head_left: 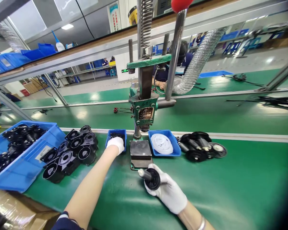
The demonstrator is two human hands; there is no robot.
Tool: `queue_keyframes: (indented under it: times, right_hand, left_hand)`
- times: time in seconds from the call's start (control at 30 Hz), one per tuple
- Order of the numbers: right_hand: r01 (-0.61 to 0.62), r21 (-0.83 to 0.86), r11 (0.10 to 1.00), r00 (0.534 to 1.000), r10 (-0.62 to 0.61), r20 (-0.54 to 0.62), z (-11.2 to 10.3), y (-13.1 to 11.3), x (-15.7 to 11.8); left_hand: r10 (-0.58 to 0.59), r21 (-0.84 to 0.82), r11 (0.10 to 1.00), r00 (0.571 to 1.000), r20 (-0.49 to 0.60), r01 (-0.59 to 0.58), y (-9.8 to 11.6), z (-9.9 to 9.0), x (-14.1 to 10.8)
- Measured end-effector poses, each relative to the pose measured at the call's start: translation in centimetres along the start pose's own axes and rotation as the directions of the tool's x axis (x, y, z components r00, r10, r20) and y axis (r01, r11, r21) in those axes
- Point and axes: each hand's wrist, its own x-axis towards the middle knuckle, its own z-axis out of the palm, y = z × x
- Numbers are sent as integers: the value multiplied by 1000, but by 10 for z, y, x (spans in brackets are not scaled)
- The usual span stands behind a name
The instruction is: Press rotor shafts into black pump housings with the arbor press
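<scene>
In a white glove, my right hand (169, 191) grips a black round plastic part with a shaft (152, 179), its pale tip pointing up and left, in front of the press base. My left hand (116, 144), also gloved, reaches into a small blue bin (125, 135) of small dark parts; its fingertips are hidden there. Between the hands stands a green hand press (144, 111) with a flat metal block (140, 149) under its ram. To its right, another blue bin (177, 151) holds white plastic rings (161, 143).
Black housings (74, 147) stand grouped at left, beside a large blue crate (36, 172) of black parts. More black shafted parts (199, 147) lie piled at right. A red-knobbed lever (176, 48) rises from the press. Behind it, a person (162, 80) sits across the bench.
</scene>
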Motion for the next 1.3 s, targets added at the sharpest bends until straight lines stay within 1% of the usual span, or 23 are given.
queue_keyframes:
  times: [0.07,0.13,0.2,0.27,0.3,0.33,0.37,0.43,0.47,0.5,0.53,0.57,0.6,0.77,0.83,0.9,1.0,1.07,1.2,1.3]
  right_hand:
    - [3,-1,1000,1000,-3,31,0,1,1]
    - [15,1,1000,999,-15,49,-1,2,1]
    - [28,12,1000,998,-28,51,-1,2,2]
    - [37,30,999,998,-39,52,-1,1,2]
    - [43,39,998,998,-45,54,-1,0,2]
    - [49,47,998,997,-52,56,-1,0,1]
    - [57,50,997,997,-60,56,0,-1,1]
    - [66,50,997,996,-69,51,0,-1,1]
    - [66,49,997,997,-68,48,0,-1,1]
    - [64,51,997,997,-66,45,0,-1,1]
    - [62,55,997,997,-65,47,-1,0,1]
    - [61,60,996,997,-64,51,-1,0,1]
    - [63,63,996,996,-66,58,-2,1,1]
    - [79,67,995,994,-83,71,-4,1,2]
    - [78,71,994,995,-82,59,-5,1,2]
    - [75,69,995,996,-78,45,-6,1,2]
    - [70,72,995,997,-72,33,-6,1,1]
    - [67,76,995,997,-69,30,-6,0,1]
    - [56,87,995,998,-58,27,-4,-2,1]
    - [54,83,995,998,-56,31,-4,-2,1]
  left_hand:
    - [47,-129,990,998,-43,-52,-6,1,-6]
    - [107,-296,946,988,-109,-135,-15,1,-17]
    - [165,-486,844,972,-168,-227,-23,3,-34]
    - [215,-657,695,957,-198,-292,-30,7,-55]
    - [236,-716,627,950,-203,-308,-33,10,-65]
    - [245,-774,554,949,-199,-306,-34,13,-75]
    - [241,-838,469,953,-183,-279,-34,16,-84]
    - [212,-952,261,972,-106,-161,-31,23,-100]
    - [203,-984,154,977,-61,-93,-29,27,-105]
    - [203,-997,67,979,-22,-37,-26,29,-110]
    - [209,-1000,18,978,1,-2,-24,32,-114]
    - [219,-1000,15,976,5,2,-22,34,-116]
    - [226,-999,31,974,-2,-10,-20,35,-118]
    - [270,-973,200,961,-56,-113,-17,42,-121]
    - [278,-959,245,958,-69,-140,-16,45,-121]
    - [251,-948,270,963,-99,-168,-15,47,-121]
    - [179,-938,274,969,-170,-215,-13,50,-119]
    - [140,-939,261,972,-191,-222,-12,53,-118]
    - [97,-956,229,982,-165,-183,-9,56,-113]
    - [20,-983,153,994,-103,-105,-7,54,-112]
